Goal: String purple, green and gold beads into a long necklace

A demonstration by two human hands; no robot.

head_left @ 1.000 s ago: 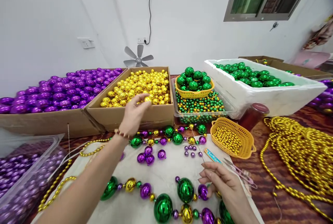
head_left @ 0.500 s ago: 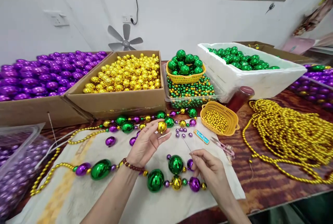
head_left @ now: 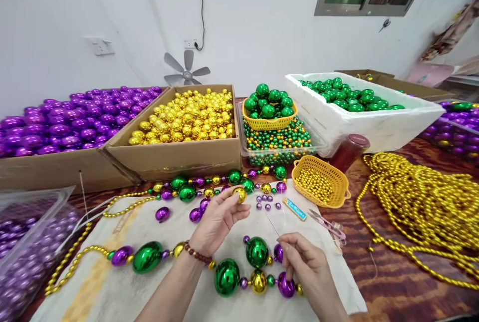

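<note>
Between the fingertips of my left hand is a shiny gold bead, held above the white cloth. My right hand pinches the lower end of a long thin needle, which slants up and left toward the bead; its tip is apart from the bead as far as I can see. Below both hands lies a beaded strand with a big green bead, a gold one and a purple one. Small lilac beads sit loose on the cloth beyond my hands.
Boxes of purple beads and gold beads stand behind, with a white foam box at the right. A yellow basket, pink-handled scissors and a heap of gold bead strings lie to the right.
The whole view has tilted up slightly, so everything sits a little lower in the picture. Both hands keep nearly the same pose, still holding the gold bead and the needle.
</note>
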